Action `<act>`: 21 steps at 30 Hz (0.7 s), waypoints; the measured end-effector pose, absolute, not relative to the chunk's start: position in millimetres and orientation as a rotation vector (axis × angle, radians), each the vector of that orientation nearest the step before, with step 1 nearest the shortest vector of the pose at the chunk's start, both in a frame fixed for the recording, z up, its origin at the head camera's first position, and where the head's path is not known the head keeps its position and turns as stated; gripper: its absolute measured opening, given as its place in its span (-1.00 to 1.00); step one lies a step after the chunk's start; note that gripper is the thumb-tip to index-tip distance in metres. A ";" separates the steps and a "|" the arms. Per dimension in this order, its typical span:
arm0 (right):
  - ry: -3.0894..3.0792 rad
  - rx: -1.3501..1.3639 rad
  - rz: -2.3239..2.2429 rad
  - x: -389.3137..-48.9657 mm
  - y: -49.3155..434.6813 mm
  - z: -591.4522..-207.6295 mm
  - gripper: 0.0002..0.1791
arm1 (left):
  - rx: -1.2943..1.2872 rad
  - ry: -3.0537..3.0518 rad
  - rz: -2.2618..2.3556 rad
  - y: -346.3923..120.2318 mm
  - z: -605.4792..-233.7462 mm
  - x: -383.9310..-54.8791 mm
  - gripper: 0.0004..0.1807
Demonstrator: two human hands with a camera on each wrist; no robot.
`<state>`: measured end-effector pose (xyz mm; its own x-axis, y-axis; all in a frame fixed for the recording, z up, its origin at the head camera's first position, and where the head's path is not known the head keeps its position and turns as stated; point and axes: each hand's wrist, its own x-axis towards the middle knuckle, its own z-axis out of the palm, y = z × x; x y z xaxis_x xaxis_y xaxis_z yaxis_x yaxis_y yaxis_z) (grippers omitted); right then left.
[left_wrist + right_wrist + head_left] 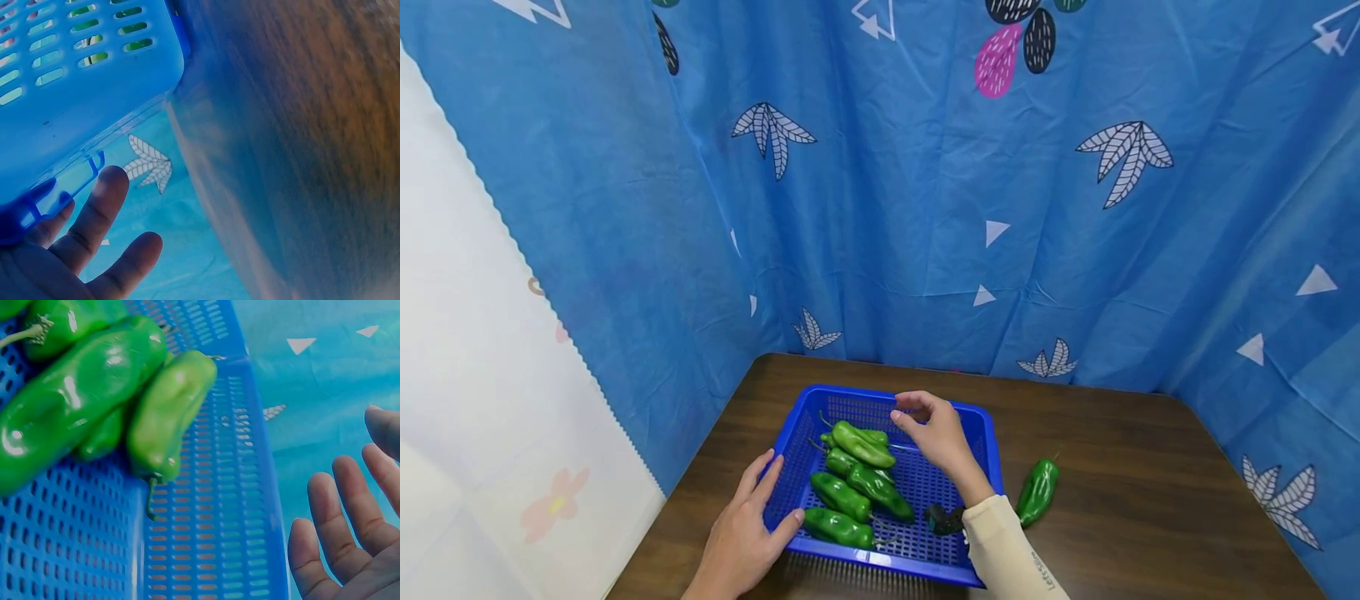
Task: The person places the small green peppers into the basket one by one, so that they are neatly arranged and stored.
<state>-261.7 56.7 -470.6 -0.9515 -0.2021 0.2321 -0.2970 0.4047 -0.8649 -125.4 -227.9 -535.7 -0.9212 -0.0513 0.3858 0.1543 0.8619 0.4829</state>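
A blue perforated plastic basket [797,417] stands on the wooden table with several green peppers [863,443] in its left half. My left hand [747,527] rests at the basket's left side, fingers spread and fairly straight, the thumb near the front left corner; in the left wrist view its fingers [94,215] lie by the basket's rim. Over the basket's back right part, my right hand [936,429] hovers with loosely bent fingers and nothing between them. In the right wrist view that hand [350,537] shows beside the basket wall, apart from the peppers.
One green pepper [1039,492] lies on the table [1150,483] to the right of the basket. A small dark object [944,519] shows beside my right wrist. Blue patterned curtain [910,208] hangs behind the table, and pale cloth [497,375] hangs at the left.
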 end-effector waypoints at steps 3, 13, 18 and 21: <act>-2.519 0.420 1.634 -261.8 61.5 -466.2 -0.67 | -0.076 -2.653 -0.736 -227.4 -535.2 -125.7 -0.12; -2.483 0.420 1.622 -257.5 77.1 -453.5 -0.70 | -0.067 -2.681 -0.733 -227.6 -533.7 -125.1 -0.11; -2.456 0.402 1.622 -257.8 91.2 -445.1 -0.73 | -0.055 -2.696 -0.735 -227.4 -532.1 -124.1 -0.10; -2.440 0.400 1.603 -258.2 101.5 -438.5 -0.72 | -0.046 -2.712 -0.740 -227.0 -530.9 -123.9 -0.09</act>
